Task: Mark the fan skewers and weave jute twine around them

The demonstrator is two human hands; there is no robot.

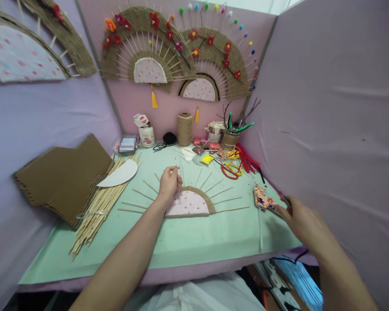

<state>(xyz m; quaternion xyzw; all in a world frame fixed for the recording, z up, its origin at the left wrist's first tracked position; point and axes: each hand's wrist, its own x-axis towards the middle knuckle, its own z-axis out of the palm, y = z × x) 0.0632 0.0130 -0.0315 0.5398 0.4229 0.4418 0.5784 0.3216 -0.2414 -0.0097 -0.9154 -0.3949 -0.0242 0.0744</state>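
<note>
Your right hand (303, 218) is curled round a dark object (289, 201), a patterned block (262, 198) just past its fingertips. Your left hand (169, 185) has its fingers drawn together; whether they pinch anything, I cannot tell. The small fan (192, 203) lies beneath that hand, reaching right, the stick bundle (95, 214) to its left. Beyond it stands a twine spool (184, 130); farther, larger fans (110, 65) hang.

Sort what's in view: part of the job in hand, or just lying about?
Part of the job:
half-round fan, at the left hand
patterned item, by the right hand
bundled sticks and twine spool, likely, as materials match

Apparently lying about:
brown cardboard
white cutout
yellow packet
white jar
</note>
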